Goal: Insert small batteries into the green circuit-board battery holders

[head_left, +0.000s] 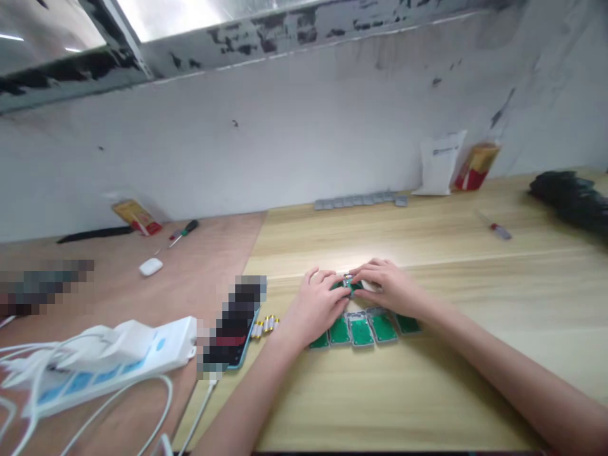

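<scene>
Light wooden workbench (403,392) carries five green circuit boards (361,332) in a row. Above the row, left hand (313,307) and right hand (387,288) curve inward, fingertips pinching a sixth green board (349,285) between them. About three batteries (264,326) lie left of the row; one red-handled screwdriver (500,231) lies far beyond it.

The left hand (313,307) and right hand (387,288) hold a green module (348,285) over a row of similar modules (361,330).

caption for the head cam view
Left hand and right hand hold a green module above a row of similar ones on a wooden table
</scene>
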